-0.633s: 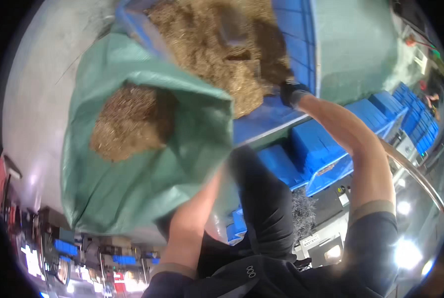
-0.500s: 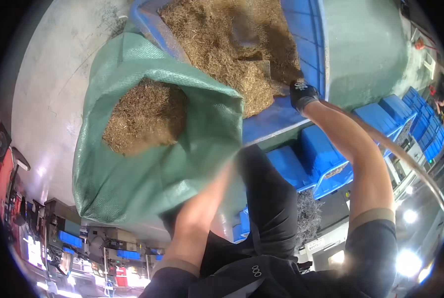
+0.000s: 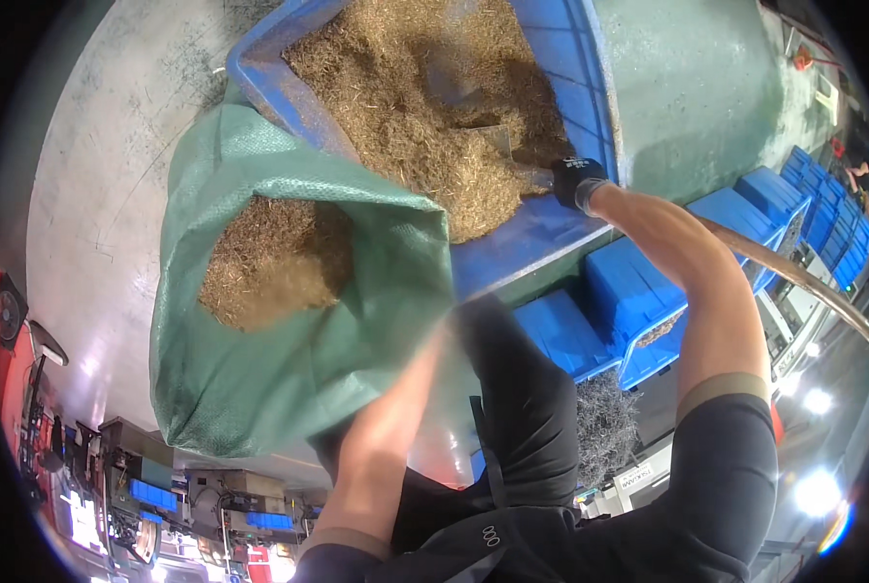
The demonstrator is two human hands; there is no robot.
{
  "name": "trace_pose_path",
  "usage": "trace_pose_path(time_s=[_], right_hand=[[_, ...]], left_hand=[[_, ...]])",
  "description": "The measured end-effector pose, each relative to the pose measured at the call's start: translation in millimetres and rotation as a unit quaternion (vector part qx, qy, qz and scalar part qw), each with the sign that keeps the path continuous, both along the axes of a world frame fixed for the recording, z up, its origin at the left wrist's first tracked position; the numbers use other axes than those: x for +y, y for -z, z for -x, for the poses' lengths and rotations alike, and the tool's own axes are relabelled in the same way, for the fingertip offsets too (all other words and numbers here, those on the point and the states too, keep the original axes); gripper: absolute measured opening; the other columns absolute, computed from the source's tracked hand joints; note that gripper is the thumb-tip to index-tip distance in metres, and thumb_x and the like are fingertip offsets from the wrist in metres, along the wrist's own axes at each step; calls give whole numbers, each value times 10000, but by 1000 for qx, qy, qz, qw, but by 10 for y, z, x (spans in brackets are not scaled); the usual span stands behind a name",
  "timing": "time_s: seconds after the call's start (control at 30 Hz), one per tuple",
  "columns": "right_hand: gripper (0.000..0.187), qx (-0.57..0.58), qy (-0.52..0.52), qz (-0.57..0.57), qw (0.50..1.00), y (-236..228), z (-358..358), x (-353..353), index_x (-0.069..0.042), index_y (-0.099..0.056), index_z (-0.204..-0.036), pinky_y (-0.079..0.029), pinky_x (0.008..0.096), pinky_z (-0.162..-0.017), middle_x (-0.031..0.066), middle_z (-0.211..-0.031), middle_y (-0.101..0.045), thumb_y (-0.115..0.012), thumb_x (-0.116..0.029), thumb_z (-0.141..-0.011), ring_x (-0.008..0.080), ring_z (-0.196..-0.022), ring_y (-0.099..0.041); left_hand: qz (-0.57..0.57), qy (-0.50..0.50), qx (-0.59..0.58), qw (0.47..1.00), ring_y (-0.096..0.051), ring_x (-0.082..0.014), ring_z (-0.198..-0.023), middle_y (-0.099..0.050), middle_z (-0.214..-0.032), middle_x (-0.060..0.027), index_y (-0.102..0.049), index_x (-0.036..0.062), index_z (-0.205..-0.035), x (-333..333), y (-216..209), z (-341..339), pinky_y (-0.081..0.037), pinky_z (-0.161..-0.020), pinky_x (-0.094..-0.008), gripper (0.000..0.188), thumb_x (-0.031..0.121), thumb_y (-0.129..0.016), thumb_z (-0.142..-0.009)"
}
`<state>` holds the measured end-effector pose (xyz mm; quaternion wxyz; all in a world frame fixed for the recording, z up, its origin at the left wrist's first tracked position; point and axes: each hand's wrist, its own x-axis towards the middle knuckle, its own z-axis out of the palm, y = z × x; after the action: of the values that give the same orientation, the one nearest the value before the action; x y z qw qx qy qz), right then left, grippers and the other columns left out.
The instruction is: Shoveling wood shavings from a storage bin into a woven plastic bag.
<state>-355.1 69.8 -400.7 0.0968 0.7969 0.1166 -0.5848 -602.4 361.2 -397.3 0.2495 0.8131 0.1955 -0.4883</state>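
Note:
My right hand, in a dark glove, is closed around a shovel. Its long wooden handle runs back past my right forearm, and the blade is partly sunk in golden-brown shavings in a big blue bin. Left of the bin, a green woven sack gapes wide, with a heap of similar shavings inside. My left forearm reaches up to the sack's near right side. The left hand itself is hidden there, behind the sack and a blurred patch, so its fingers do not show.
Blue crates stand in a row to the right of my legs. A pile of grey curly shavings lies beside them. Pale, scuffed floor stretches left of the sack. Machines and red equipment line the far left.
The view has shifted, so bin and shovel appear a little left and the sack slightly lower. My right hand keeps its hold on the shovel, whose blade stays in the shavings.

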Motion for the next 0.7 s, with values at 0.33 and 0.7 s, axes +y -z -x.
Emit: trace_pose_path(time_s=[0.33,0.7], right_hand=[[404,9,131,24,991,-473,164,-21,-79,-660,-1206,-502,441,-962,215,-1178,-670,-528,-203,-845,368,-1134,-631],[283,-112,263,-93,954,-867,288,-268,-76,-691,-1036,-551,457,-709,181,-831,-720,-573,-247,-845,325,-748,-719]], left_hand=[[-3,18,17,1000,-449,-265,-1364,-480,-1475,-133,-410,133,-1490,356,-132,174,-372,-1108,-380,502,196,-416,-992],[185,-171,-89,963,-446,-270,-1341,-451,-1463,-107,-441,57,-1417,1369,-2127,771,-395,-1122,-414,473,101,-512,-952]])
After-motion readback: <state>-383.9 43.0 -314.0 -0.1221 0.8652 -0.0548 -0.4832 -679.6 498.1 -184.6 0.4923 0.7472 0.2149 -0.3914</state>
